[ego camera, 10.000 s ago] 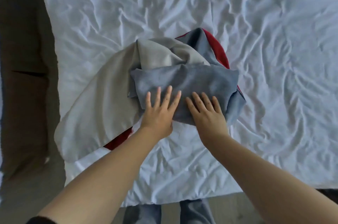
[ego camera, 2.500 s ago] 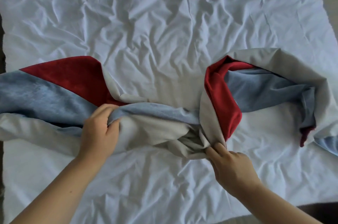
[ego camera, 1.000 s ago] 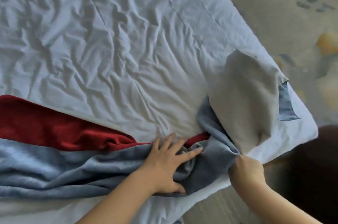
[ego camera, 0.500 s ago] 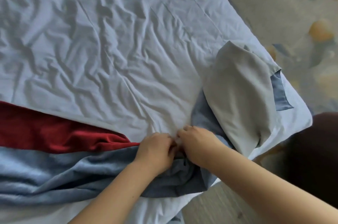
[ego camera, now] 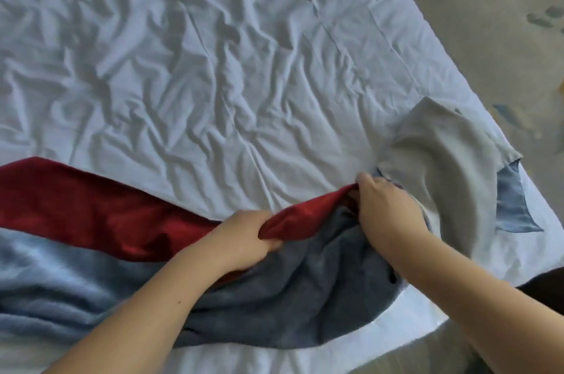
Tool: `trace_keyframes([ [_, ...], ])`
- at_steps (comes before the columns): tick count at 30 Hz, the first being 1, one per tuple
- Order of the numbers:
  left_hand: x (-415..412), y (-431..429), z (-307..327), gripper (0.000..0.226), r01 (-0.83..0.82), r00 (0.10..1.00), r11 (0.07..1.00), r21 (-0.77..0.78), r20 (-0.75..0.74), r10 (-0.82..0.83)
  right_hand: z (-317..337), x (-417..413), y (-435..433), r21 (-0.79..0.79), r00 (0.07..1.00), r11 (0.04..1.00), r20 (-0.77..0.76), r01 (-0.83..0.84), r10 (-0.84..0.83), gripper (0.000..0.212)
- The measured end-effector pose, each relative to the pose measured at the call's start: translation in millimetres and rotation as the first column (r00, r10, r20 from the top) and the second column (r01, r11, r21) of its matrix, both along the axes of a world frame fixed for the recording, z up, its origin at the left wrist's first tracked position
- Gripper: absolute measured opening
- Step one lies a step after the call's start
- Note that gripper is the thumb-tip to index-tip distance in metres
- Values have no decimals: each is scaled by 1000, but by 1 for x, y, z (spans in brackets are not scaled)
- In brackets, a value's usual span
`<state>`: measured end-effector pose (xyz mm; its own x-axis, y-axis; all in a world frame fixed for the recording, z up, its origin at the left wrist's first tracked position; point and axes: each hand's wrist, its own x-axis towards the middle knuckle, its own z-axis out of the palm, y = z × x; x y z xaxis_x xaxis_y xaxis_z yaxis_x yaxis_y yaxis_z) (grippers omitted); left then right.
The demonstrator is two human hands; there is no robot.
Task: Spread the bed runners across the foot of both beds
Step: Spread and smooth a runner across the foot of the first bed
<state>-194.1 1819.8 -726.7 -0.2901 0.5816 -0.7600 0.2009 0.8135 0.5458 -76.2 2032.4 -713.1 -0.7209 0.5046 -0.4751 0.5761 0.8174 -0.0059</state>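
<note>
A bed runner [ego camera: 76, 251] with a red band and a blue band lies across the near end of a bed with a wrinkled white sheet [ego camera: 213, 53]. Its right end is folded back, so the grey underside [ego camera: 439, 172] faces up near the bed's right corner. My left hand [ego camera: 244, 239] grips a bunched fold of the red band. My right hand [ego camera: 387, 209] pinches the red edge farther right, beside the grey flap. The stretch between my hands is raised and creased.
The bed's right edge runs diagonally from top centre to lower right. Beyond it is beige patterned carpet [ego camera: 488, 22]. A dark object [ego camera: 546, 291] sits at the lower right by the bed corner.
My hands were together on the blue fold half a second ago. They have spread apart, drawing out a stretch of the red band that was hidden. The view shifted slightly right.
</note>
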Motion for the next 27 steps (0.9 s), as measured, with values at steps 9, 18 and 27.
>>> trace_keyframes([
  [9, -139, 44, 34, 64, 20, 467, 895, 445, -796, 386, 33, -172, 38, 57, 822, 991, -566, 121, -67, 40],
  [18, -59, -98, -83, 97, 45, 645, 992, -114, -756, -117, -50, -126, -80, -8, 758, 782, -251, -623, 602, 73],
  [27, -16, -237, -84, 90, -39, 511, 993, -113, -856, -78, -70, -70, -153, -105, 684, 689, -293, -717, 668, 53],
])
